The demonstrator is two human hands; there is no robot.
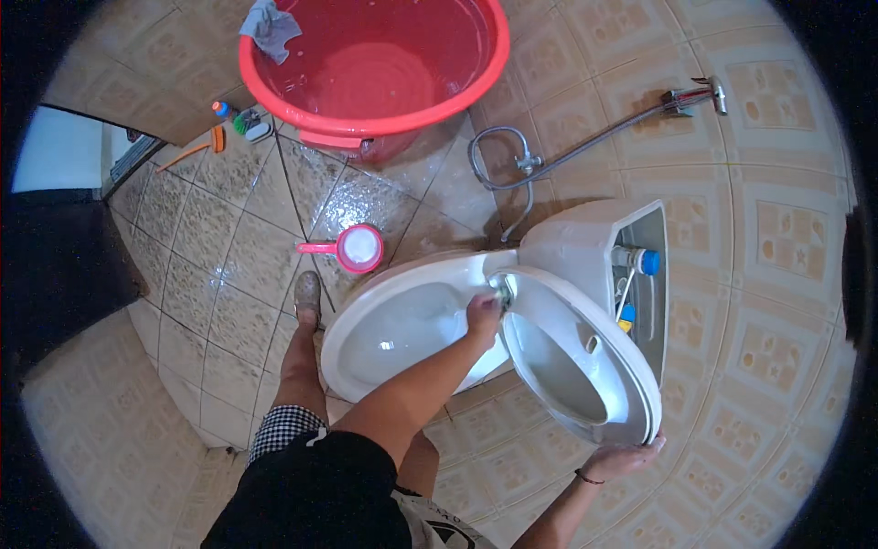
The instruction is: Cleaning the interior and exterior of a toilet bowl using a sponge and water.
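Observation:
My left hand point(484, 317) reaches over a white toilet bowl point(405, 336) to the hinge area at its back. Its fingers are closed around a small greenish-white thing, perhaps a scrubbing pad point(505, 294), blurred and mostly hidden. A dark band circles the wrist of my right hand point(625, 460), which holds the outer rim of the tilted toilet seat and lid point(634, 370) at lower right. Behind the bowl, the cistern point(569, 230) has its top off; bottles with blue caps point(648, 262) are visible inside it.
A large red tub point(374, 127) with a grey cloth point(271, 31) over its rim stands ahead. A pink dipper point(359, 248), an orange-headed brush point(217, 139) and small brushes lie on the wet tiled floor. A metal hose point(597, 141) hangs along the wall.

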